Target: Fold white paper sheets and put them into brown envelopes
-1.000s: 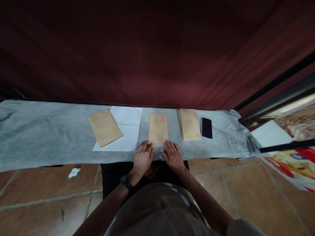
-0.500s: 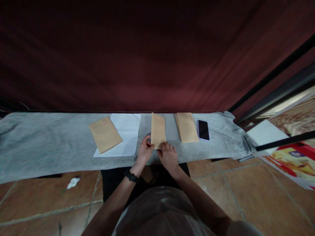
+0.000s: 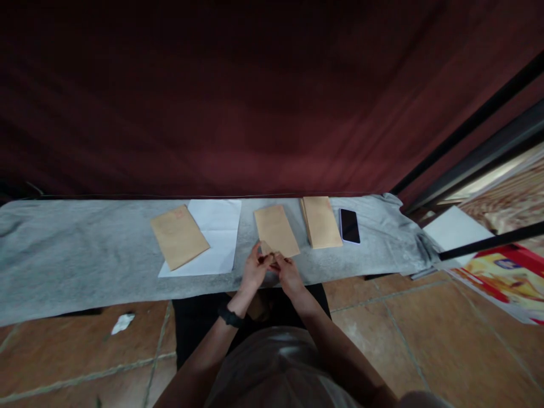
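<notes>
A brown paper envelope (image 3: 279,228) lies tilted on the grey cloth in front of me, with a faint reddish print at its far end. My left hand (image 3: 254,271) pinches the envelope's near-left end. My right hand (image 3: 289,275) has its fingertips closed on the near edge, almost touching the left ones. A small folded part of the paper shows between the fingers, partly hidden by them. To the right rests a stack of similar envelopes (image 3: 323,222). Another single envelope (image 3: 179,237) lies to the left, partly over white paper (image 3: 221,226).
A phone (image 3: 349,226) lies right of the stack. Grey cloth (image 3: 97,243) covers the narrow table, and a dark red curtain (image 3: 255,113) hangs behind it. At the right are a black metal frame (image 3: 493,242) and a red-and-yellow box (image 3: 510,280). Crumpled tissue (image 3: 123,323) lies on the tiled floor.
The middle envelope has turned from nearly upright to slanted, its near end now reaching further right. Both hands have drawn together at its near-left end.
</notes>
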Action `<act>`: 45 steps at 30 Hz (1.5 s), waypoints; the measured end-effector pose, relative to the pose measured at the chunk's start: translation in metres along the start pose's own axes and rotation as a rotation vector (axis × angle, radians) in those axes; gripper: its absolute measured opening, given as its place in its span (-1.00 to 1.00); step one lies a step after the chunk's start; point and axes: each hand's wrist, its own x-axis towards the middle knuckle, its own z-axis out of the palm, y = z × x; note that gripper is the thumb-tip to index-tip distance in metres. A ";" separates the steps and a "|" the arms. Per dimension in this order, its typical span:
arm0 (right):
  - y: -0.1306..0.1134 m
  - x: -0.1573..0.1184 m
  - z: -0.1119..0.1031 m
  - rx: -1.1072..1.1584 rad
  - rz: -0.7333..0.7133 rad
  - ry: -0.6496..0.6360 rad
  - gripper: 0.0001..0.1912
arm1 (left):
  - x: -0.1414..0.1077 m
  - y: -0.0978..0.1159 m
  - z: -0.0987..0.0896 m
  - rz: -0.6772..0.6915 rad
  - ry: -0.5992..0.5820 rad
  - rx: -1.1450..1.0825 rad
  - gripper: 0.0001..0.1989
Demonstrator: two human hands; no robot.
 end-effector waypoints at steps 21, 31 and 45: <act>-0.009 -0.014 -0.065 -1.736 -0.804 -0.249 -0.48 | 0.020 0.002 -0.024 0.509 0.093 1.067 -0.54; -0.011 -0.015 -0.060 -1.611 -0.715 -0.269 -0.43 | 0.139 0.003 0.009 0.679 -0.236 1.042 -0.42; -0.013 -0.015 -0.060 -1.591 -0.694 -0.282 -0.49 | 0.091 -0.012 -0.007 0.764 -0.452 1.002 -0.44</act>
